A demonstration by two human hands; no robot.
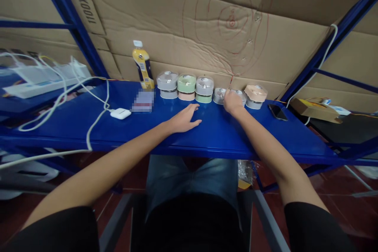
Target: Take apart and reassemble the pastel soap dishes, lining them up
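Observation:
My right hand (pixel 233 101) reaches to the back of the blue table, its fingers closed. A thin, pen-like stick (pixel 230 82) with a reddish tip sticks up from the fingers; its lower part is hidden. Low grey containers (pixel 219 96) sit beside and behind this hand, partly covered by it. To the left, my left hand (pixel 184 119) hovers over or rests on the table, thumb and fingers apart, holding nothing. Just beyond it stand stacked containers with clear tops: grey over green (pixel 204 89), green over pink (pixel 186 87) and all grey (pixel 168 85).
A peach-and-grey container (pixel 255 96) and a phone (pixel 278 112) lie right. Leftward are a yellow bottle (pixel 143 67), a blurred packet (pixel 143 100), a white earphone case (pixel 120 113) and loose white cables (pixel 97 122). A cardboard wall (pixel 165 19) with red rings stands behind.

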